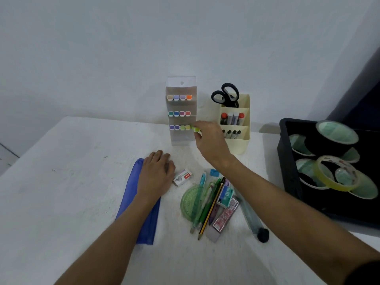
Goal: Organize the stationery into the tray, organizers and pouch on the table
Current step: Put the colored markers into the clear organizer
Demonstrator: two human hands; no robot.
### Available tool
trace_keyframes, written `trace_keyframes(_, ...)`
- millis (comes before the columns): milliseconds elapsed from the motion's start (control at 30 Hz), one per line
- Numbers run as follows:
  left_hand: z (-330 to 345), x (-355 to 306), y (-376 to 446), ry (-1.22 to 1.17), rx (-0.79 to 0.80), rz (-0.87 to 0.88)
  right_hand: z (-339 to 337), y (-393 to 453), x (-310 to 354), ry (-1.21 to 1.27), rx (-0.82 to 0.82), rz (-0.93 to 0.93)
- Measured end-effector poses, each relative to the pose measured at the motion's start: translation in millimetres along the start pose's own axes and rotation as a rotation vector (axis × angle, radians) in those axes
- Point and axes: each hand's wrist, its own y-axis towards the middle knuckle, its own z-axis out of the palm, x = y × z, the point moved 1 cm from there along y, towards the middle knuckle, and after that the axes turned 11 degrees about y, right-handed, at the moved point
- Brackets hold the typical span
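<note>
Your right hand (207,136) pinches a green marker (195,129), its long axis pointing into the marker rack's (182,112) bottom row, last slot.

Right edge cuts off the black tray (287,161).

The left and near-left of the desk (61,192) lie bare. The marker rack (181,112) and cream organizer (236,128) block the far middle, the black tray (287,171) the right, and loose stationery (209,204) the near middle.
</note>
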Motion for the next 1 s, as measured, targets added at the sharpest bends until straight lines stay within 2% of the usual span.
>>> trace_keyframes(667, -6.3, -2.9, -1.1, -0.009, 0.013, 0.01, 18.4, 17.2, -15.0, -0.133, 0.114, 0.179)
trace_keyframes(933, -6.9, -3.4, -1.1, -0.018, 0.034, -0.006, 17.5, 11.0, -14.8, -0.237, 0.177, 0.145)
trace_keyframes(1000, -8.2, -2.5, -0.8, -0.042, 0.059, -0.018, 17.2, 9.1, -14.3, -0.185, 0.211, 0.168)
